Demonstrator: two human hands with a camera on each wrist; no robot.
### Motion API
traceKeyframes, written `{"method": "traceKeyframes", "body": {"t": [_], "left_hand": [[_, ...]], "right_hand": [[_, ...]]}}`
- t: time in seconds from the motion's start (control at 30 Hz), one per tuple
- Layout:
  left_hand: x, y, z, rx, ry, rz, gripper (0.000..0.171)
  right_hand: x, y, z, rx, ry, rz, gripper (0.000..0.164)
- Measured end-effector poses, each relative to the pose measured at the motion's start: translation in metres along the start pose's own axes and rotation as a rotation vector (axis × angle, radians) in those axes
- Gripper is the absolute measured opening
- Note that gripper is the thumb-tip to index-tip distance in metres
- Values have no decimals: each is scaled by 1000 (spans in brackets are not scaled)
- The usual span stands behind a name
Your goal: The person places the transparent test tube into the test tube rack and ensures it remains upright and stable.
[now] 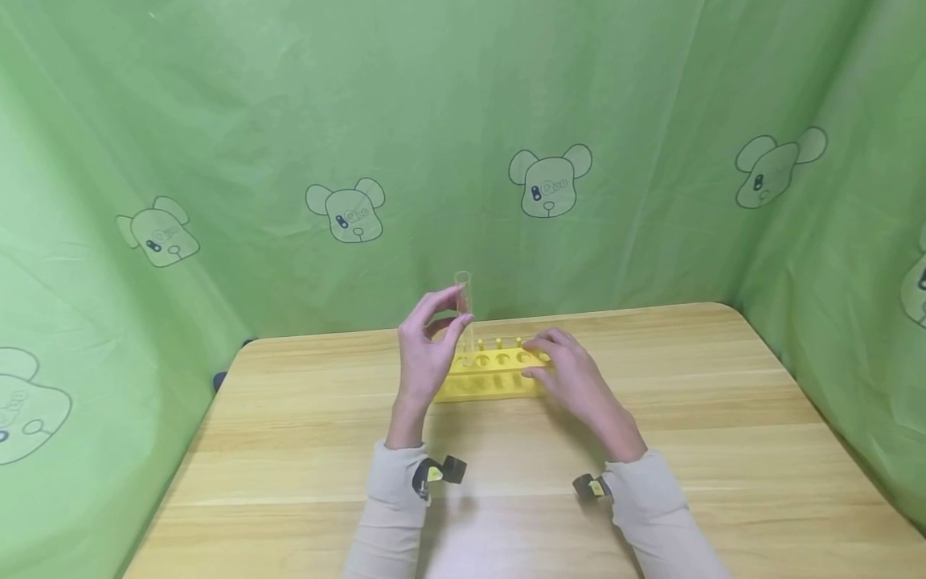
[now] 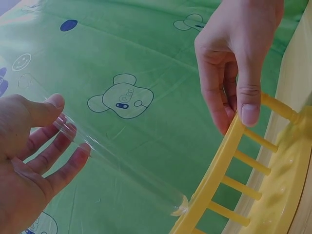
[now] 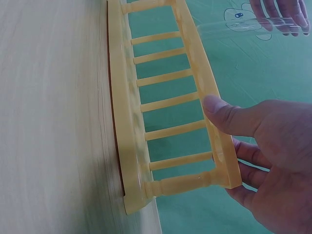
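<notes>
My left hand (image 1: pixel 425 347) pinches a clear, empty-looking test tube (image 2: pixel 131 168) between thumb and fingers near its upper part. The tube stands nearly upright in the head view, its rounded lower end at the top bar of a yellow test tube rack (image 1: pixel 486 394), toward the rack's left end. Whether that end has entered a hole, I cannot tell. With thumb in front and fingers behind, my right hand (image 1: pixel 575 378) grips the rack's top bar (image 3: pixel 207 83) near its right end. The rack has a row of round holes and upright pegs along its back.
The rack stands on a light wooden table (image 1: pixel 289 450), toward its far edge. A green curtain (image 1: pixel 434 121) with bear-face prints hangs behind and at both sides. Each sleeve cuff carries a small black wrist camera (image 1: pixel 453 470).
</notes>
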State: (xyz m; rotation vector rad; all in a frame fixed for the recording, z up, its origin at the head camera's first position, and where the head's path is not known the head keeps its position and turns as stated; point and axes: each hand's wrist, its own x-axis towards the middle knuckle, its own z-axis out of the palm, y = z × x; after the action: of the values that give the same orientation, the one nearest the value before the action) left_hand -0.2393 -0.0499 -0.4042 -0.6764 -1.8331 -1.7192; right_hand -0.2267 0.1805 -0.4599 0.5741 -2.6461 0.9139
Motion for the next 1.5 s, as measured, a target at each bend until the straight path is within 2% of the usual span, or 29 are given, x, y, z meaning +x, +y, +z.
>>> {"method": "traceKeyframes", "body": {"t": [1.5], "left_hand": [[-1,-1,5,-28,2,15,39]], "right_hand": [[0,3,1,0,0,2,42]]}}
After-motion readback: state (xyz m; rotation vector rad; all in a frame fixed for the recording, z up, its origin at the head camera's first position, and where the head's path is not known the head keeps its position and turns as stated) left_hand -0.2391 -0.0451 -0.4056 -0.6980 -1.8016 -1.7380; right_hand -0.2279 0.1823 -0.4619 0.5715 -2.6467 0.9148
